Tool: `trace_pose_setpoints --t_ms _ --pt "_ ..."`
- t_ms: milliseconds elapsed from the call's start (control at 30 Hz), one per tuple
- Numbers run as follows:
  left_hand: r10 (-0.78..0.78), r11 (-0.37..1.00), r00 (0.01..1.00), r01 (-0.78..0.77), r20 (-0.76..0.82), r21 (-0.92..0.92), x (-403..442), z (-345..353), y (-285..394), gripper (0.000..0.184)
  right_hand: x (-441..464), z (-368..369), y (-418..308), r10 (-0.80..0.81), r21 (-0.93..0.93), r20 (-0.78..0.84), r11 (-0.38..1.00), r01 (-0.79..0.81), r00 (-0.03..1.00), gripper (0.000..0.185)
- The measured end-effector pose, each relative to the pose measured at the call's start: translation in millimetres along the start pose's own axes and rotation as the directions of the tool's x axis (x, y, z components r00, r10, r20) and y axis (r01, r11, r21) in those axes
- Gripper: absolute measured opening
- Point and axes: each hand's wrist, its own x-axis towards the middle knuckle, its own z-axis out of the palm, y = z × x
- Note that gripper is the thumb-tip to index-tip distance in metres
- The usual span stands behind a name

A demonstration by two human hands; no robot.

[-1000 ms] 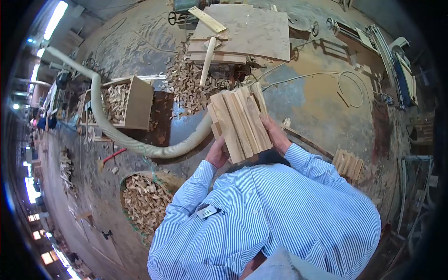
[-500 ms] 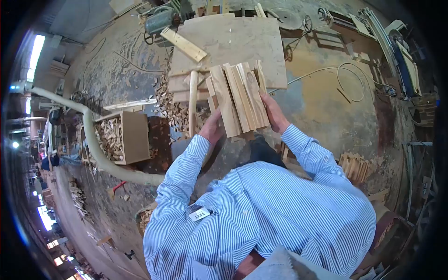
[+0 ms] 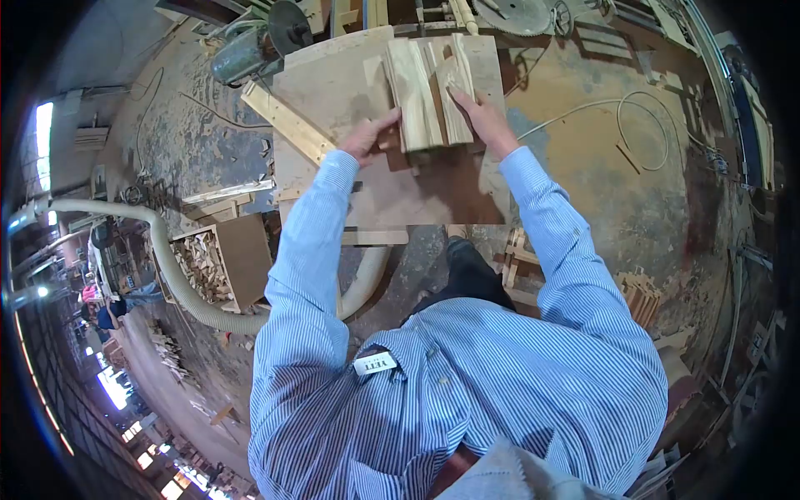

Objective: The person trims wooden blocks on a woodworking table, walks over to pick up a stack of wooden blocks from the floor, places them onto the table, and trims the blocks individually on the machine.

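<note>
A stack of short wooden pieces (image 3: 414, 100) is over the far half of a large flat board (image 3: 325, 100), with a dark shadow below its near end. My left hand (image 3: 367, 138) is at the stack's left side, thumb reaching against the wood and other fingers partly hidden. Around the right-hand piece (image 3: 456, 96) my right hand (image 3: 485, 121) is closed, thumb on its top face. The pieces fan apart slightly, with a gap between the left and right groups. Whether the underside touches the board cannot be made out.
A drilled wooden plank (image 3: 287, 123) lies across the board's left edge. Beyond stand a green motor (image 3: 250, 57) and a circular saw blade (image 3: 517, 12). A ribbed hose (image 3: 179, 279) curves at left beside a box of offcuts (image 3: 246, 260). A coiled cable (image 3: 642, 125) lies at right.
Both hands have carried the wooden stack forward, away from my body and over the board. The pieces have spread apart somewhat. My view has shifted, and the board appears nearer.
</note>
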Motion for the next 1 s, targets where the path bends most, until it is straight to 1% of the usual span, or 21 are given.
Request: trace_pose_setpoints --t_ms 33,67,100,133,167,200,233,300,333,400,500,533,600,633,700,733,767,800,900,967,1000 --pt "-0.017 0.980 0.998 0.029 -0.061 0.199 5.0 -5.0 11.2 0.064 5.5 -5.9 1.9 0.030 -0.062 0.000 0.998 -0.030 1.000 0.078" --pt "-0.080 0.955 0.995 0.096 -0.068 0.280 8.4 -12.0 26.1 0.082 12.3 -11.2 1.4 0.051 -0.122 0.001 0.991 -0.050 0.999 0.077" --pt "-0.084 0.953 0.994 0.102 -0.073 0.285 6.9 -8.9 36.9 0.082 20.3 -15.5 -2.5 0.063 -0.183 0.003 0.981 -0.062 0.998 0.075" --pt "0.027 0.954 0.991 0.013 -0.131 0.298 0.4 -6.2 42.3 0.091 21.3 -19.1 -8.2 0.067 -0.176 0.009 0.982 -0.065 0.998 0.075" --pt "0.135 0.945 0.973 -0.070 -0.187 0.318 -9.5 -3.3 44.9 0.102 14.9 -22.2 -11.4 -0.026 -0.205 -0.004 0.978 0.025 1.000 0.076" --pt "0.125 0.925 0.978 -0.055 -0.164 0.377 -17.4 -3.4 48.7 0.111 9.6 -23.6 -13.5 -0.123 -0.234 -0.018 0.965 0.116 0.992 0.077" --pt "0.122 0.922 0.978 -0.048 -0.170 0.385 -11.5 -15.0 46.6 0.111 7.3 -23.4 -11.5 -0.121 -0.222 -0.017 0.968 0.114 0.992 0.077" --pt "0.132 0.933 0.960 -0.036 -0.247 0.357 1.1 -34.9 33.4 0.105 1.6 -22.8 -3.9 -0.360 -0.401 -0.183 0.877 0.265 0.915 0.080" --pt "0.125 0.932 0.960 -0.028 -0.250 0.360 2.9 -35.9 28.6 0.105 -1.3 -22.7 0.7 -0.352 -0.396 -0.185 0.881 0.259 0.917 0.080" --pt "0.049 0.967 0.922 0.052 -0.384 0.249 4.4 -36.3 24.3 0.098 -3.2 -21.5 5.4 -0.161 -0.297 -0.147 0.948 0.112 0.976 0.080" --pt "0.083 0.951 0.922 0.040 -0.378 0.308 -7.6 -4.7 40.0 0.091 1.0 -16.0 -2.5 -0.213 -0.235 -0.118 0.955 0.181 0.970 0.076" --pt "0.079 0.950 0.925 0.044 -0.373 0.310 11.0 -11.3 29.3 0.091 2.4 -9.6 -0.2 -0.208 -0.235 -0.125 0.956 0.174 0.970 0.076" --pt "0.269 0.865 0.930 -0.120 -0.249 0.488 43.8 -14.2 22.5 0.091 17.5 5.0 4.1 -0.316 -0.392 -0.217 0.895 0.214 0.924 0.070" --pt "0.332 0.822 0.922 -0.180 -0.199 0.540 48.1 -7.9 27.2 0.091 25.7 3.6 6.5 -0.321 -0.394 -0.222 0.893 0.217 0.921 0.070" --pt "0.314 0.898 0.928 -0.221 -0.201 0.380 41.1 4.1 37.1 0.081 34.1 0.6 10.4 -0.294 -0.373 -0.188 0.904 0.208 0.937 0.064" --pt "0.192 0.931 0.928 -0.070 -0.320 0.357 32.1 9.5 43.7 0.070 36.0 -8.7 12.0 -0.303 -0.375 -0.186 0.901 0.218 0.934 0.064" --pt "0.204 0.931 0.925 -0.081 -0.322 0.356 37.7 -9.8 36.4 0.070 37.2 -23.1 12.5 -0.258 -0.350 -0.136 0.916 0.198 0.956 0.061" --pt "0.352 0.824 0.914 -0.201 -0.200 0.529 57.3 -49.6 14.7 0.066 38.8 -31.6 10.5 -0.216 -0.328 -0.081 0.928 0.178 0.973 0.058" --pt "0.283 0.893 0.927 -0.161 -0.246 0.421 25.0 -38.4 21.5 0.061 19.5 -41.0 6.6 -0.167 -0.241 -0.157 0.962 0.126 0.973 0.051" --pt "0.274 0.958 0.911 -0.232 -0.308 0.166 17.7 -48.5 10.4 0.061 14.1 -40.8 14.3 -0.222 -0.315 -0.198 0.937 0.153 0.955 0.046" --pt "0.224 0.975 0.946 -0.216 -0.236 0.062 10.5 -47.9 17.4 0.056 12.4 -39.8 15.5 -0.200 -0.292 -0.203 0.947 0.136 0.959 0.044"
